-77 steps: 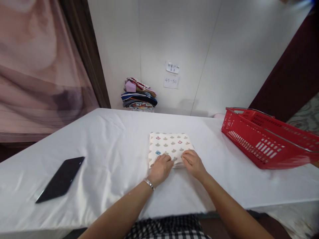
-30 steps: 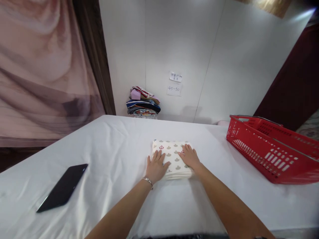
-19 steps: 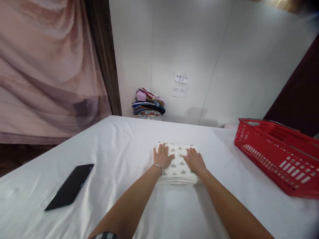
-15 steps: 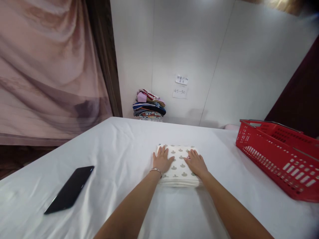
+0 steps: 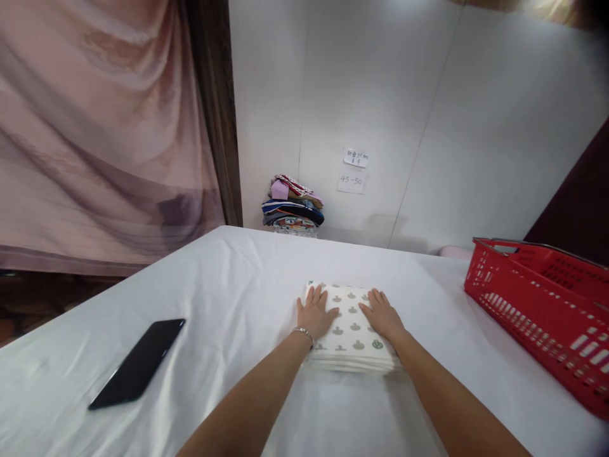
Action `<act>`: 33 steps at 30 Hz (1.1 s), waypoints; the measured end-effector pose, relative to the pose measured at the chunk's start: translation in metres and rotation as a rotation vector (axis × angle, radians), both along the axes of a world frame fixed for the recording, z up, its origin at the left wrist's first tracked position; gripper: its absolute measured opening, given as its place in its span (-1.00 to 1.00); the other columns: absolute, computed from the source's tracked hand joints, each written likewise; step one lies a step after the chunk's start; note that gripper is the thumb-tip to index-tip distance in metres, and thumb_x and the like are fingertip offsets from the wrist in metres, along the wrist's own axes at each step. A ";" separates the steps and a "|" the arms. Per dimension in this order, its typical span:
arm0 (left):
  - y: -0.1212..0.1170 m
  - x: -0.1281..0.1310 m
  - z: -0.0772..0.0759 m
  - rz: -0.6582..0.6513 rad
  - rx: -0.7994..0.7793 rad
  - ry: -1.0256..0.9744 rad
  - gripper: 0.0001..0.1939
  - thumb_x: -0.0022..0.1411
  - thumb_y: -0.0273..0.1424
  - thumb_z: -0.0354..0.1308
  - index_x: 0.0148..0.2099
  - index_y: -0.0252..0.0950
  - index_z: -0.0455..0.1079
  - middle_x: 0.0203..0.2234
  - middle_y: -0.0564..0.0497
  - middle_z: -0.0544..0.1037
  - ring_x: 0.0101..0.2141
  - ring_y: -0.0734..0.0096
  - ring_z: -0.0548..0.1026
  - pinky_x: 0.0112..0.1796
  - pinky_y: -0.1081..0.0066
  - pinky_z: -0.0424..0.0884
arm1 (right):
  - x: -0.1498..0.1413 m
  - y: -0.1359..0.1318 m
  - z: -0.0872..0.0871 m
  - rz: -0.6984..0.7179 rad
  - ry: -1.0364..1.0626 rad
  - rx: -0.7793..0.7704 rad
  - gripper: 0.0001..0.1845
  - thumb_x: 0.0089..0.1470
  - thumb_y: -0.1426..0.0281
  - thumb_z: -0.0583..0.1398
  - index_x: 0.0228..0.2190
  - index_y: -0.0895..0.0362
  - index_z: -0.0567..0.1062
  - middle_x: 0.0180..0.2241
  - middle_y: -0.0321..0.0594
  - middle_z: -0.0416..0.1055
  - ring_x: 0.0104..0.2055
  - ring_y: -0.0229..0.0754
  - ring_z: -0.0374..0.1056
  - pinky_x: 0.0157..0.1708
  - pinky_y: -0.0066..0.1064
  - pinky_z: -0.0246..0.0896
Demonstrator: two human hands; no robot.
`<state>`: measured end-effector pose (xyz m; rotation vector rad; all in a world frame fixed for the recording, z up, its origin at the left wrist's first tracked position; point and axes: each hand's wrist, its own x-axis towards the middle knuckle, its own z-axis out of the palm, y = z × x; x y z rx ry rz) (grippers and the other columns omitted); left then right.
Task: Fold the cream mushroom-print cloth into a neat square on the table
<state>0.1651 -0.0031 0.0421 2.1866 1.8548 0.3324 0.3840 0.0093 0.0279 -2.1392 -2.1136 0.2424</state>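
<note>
A folded white cloth (image 5: 353, 327) printed with grey mushroom-like shapes and a few green marks lies on the white-covered table, its layers showing along the near edge. My left hand (image 5: 316, 312) rests flat on its left side, fingers spread, a bracelet at the wrist. On the cloth's right side lies my right hand (image 5: 383, 314), palm down with the fingers stretched out. Both hands press on the cloth from above without gripping it. In front of it, toward me, a clear sheet or bag appears to lie on the table.
A black phone (image 5: 137, 363) lies on the table (image 5: 228, 285) at the left. At the right stands a red plastic basket (image 5: 537, 304). Folded textiles form a stack (image 5: 292, 206) beyond the far edge, below paper signs (image 5: 352, 181) on the wall. A pink curtain (image 5: 104, 127) hangs at left.
The view has shifted slightly, so the table things sit a little lower and mostly farther right. My right hand has slid toward the cloth's right edge, and both hands remain on it.
</note>
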 end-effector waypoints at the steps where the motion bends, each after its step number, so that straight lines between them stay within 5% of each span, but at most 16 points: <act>1: 0.003 0.001 0.004 0.011 -0.005 -0.006 -0.29 0.20 0.04 -0.23 0.30 -0.18 0.01 0.31 0.03 -0.14 0.28 0.10 -0.25 0.16 -0.16 -0.24 | 0.001 0.000 -0.002 0.004 0.003 0.014 -0.27 0.17 0.05 -0.15 0.24 0.23 0.00 0.31 -0.13 -0.23 0.33 -0.02 -0.36 0.18 -0.19 -0.15; 5: 0.017 -0.002 0.012 0.050 0.045 -0.021 -0.28 0.19 0.06 -0.23 0.29 -0.20 0.03 0.30 -0.03 -0.09 0.28 0.06 -0.23 0.17 -0.09 -0.29 | 0.001 0.000 -0.002 0.018 0.003 0.038 -0.31 0.19 0.09 -0.12 0.23 0.22 0.03 0.31 -0.09 -0.20 0.33 -0.04 -0.34 0.19 -0.18 -0.16; 15: 0.022 -0.014 -0.001 0.087 -0.011 -0.133 -0.29 0.18 0.07 -0.22 0.31 -0.09 -0.05 0.32 0.05 -0.19 0.23 0.07 0.00 0.14 -0.07 -0.10 | 0.003 0.004 0.003 0.032 0.066 -0.007 -0.33 0.18 0.15 -0.07 0.23 0.24 0.03 0.31 -0.03 -0.21 0.34 -0.03 -0.37 0.23 -0.16 -0.25; 21: 0.013 -0.021 0.003 0.113 -0.066 -0.195 -0.28 0.19 -0.06 -0.10 0.32 -0.22 -0.10 0.32 -0.07 -0.25 0.22 0.12 0.07 0.15 0.12 0.01 | 0.019 -0.012 0.002 -0.039 0.303 -0.016 -0.28 0.11 0.15 0.00 0.22 0.25 0.06 0.30 -0.03 -0.19 0.32 -0.09 -0.24 0.24 -0.25 -0.24; 28: -0.016 -0.028 0.010 0.280 -0.175 -0.478 -0.38 0.12 -0.17 0.09 0.15 -0.37 0.11 0.03 -0.23 0.41 0.02 0.17 0.39 -0.03 0.34 0.29 | 0.041 -0.063 -0.002 -0.253 0.494 0.023 -0.18 0.04 0.11 0.06 0.23 0.24 0.02 0.19 0.00 0.14 0.21 -0.04 0.10 0.17 -0.24 0.00; 33: -0.013 -0.034 0.015 0.286 -0.266 -0.579 -0.46 0.07 -0.16 0.17 0.03 -0.36 0.26 -0.05 -0.20 0.48 -0.09 0.22 0.48 -0.15 0.39 0.38 | 0.042 -0.070 0.004 -0.326 0.537 -0.023 -0.10 -0.01 0.05 0.11 0.23 0.25 0.01 0.18 0.05 0.15 0.17 0.01 0.16 0.12 -0.19 0.08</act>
